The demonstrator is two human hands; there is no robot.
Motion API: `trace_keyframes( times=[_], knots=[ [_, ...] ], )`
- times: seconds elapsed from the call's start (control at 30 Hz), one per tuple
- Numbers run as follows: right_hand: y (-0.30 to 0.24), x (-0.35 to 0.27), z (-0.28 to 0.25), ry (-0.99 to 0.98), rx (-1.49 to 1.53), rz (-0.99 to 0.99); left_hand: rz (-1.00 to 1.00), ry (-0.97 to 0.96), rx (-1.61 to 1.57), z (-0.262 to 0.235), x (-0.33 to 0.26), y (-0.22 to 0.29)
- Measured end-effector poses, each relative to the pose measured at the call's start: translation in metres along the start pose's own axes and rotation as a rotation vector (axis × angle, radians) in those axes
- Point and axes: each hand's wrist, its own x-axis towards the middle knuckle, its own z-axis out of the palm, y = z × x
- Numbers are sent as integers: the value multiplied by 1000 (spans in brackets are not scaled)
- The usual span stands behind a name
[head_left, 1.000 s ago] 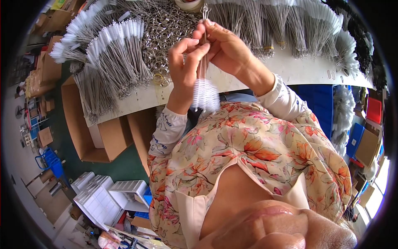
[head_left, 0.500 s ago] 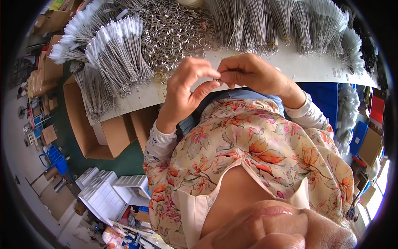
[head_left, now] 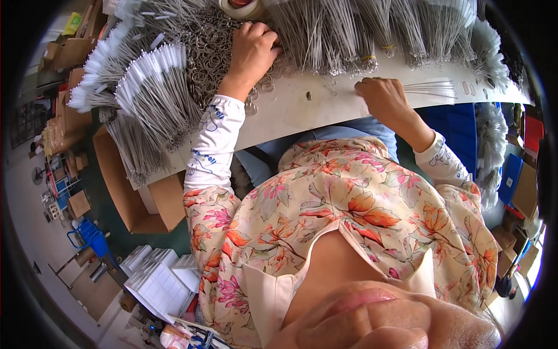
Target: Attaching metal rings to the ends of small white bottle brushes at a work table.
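My left hand reaches forward over the white table and rests curled on a heap of small metal rings. Whether it grips any ring is hidden by the fingers. My right hand lies on the table's right side with its fingers pinched on the near ends of a few thin wire brushes that lie flat and point right. Bundles of wire brushes with white bristle tips fan out at the left, and more grey bundles line the far edge.
A roll of tape sits at the table's far edge. Open cardboard boxes stand under the table at left, with white plastic crates on the floor. A blue bin and more fluffy brush bundles are at the right.
Both hands were together near my chest working one brush. They have separated: the left hand went forward to the ring heap, the right hand went down to the wires on the table.
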Motion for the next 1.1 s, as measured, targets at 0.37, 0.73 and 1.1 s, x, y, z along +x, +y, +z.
trace_keyframes(
  times=[0.37, 0.73, 1.1],
  knots=[
    [-26, 50, -41, 340, 1186, -34, -607, 358, -939, -62, -23, 26],
    [-91, 86, -58, 297, 1415, -255, -683, 547, -1149, -83, -44, 81],
    [-99, 69, -71, 468, 1279, -410, -203, 429, -360, -117, -51, 76]
  ],
)
